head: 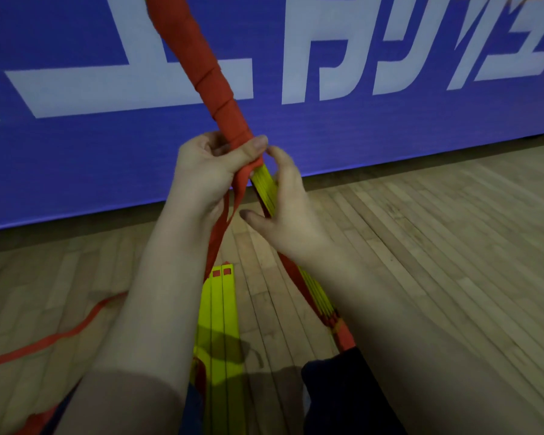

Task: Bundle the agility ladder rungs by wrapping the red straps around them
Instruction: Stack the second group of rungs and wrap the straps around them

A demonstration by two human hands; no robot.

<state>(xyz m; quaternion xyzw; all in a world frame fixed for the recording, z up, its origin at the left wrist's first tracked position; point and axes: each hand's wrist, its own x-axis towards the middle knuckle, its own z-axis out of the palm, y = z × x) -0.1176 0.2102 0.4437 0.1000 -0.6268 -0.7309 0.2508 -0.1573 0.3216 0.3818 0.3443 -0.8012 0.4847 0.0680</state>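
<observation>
A bundle of yellow ladder rungs [266,189] slants up across the middle of the head view. Its upper length is wound in red strap [201,67]. My left hand [208,174] grips the bundle at the lowest wrap, thumb pressed across the red strap, with loose strap hanging from under the palm. My right hand [283,208] holds the bare yellow rungs just below, fingers curled round them. The bundle's lower end [333,312] runs down past my right forearm.
Several flat yellow rungs [220,324] lie on the wooden floor [421,246] between my forearms. A loose red strap [54,337] trails off to the lower left. A blue banner with white lettering [390,114] stands along the floor behind.
</observation>
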